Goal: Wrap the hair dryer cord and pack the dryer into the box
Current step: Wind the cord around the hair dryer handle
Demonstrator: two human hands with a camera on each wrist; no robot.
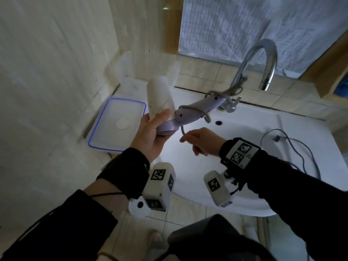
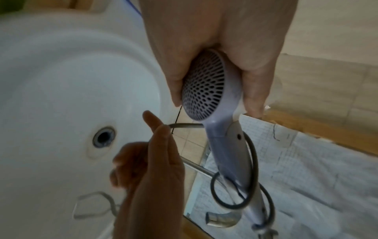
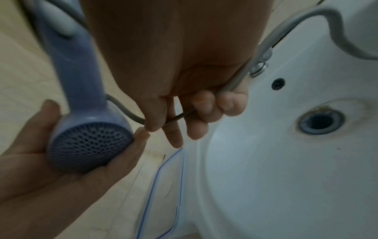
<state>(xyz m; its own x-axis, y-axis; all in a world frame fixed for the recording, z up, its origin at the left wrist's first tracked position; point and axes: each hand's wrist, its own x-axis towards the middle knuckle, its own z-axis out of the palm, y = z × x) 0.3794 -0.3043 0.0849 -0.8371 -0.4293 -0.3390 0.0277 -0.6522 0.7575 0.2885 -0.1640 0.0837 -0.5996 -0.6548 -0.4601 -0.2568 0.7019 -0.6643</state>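
Sink (image 1: 235, 194) as landmark: white basin with open room over the bowl, where both hands work; drain (image 3: 319, 122) uncovered, overflow hole (image 1: 218, 122) on the back wall under the faucet (image 1: 263, 59). Left hand (image 1: 150, 136) raised over the sink's left rim, fingers and thumb wrapped round the hair dryer (image 1: 165, 110) at its body, vent grille (image 2: 202, 87) facing the wrist. Dryer's pale barrel points up toward the tiled wall; lilac handle (image 1: 199, 108) reaches out toward the faucet base. Cord (image 1: 194, 108) loops around the handle in a few loose turns, visible in the left wrist view as rings below the grille. Right hand (image 1: 199, 142) over the bowl just beside the dryer, fingers curled, pinching a stretch of cord (image 3: 180, 116) that runs from the handle. Slack cord trails over the sink's right rim, plug (image 1: 276, 138) lying there. Box (image 1: 116, 123), clear with blue edging, sits left of the sink against the wall, open and close below the dryer. Mesh-covered window (image 1: 263, 25) behind the faucet; tiled floor under the sink's front edge.
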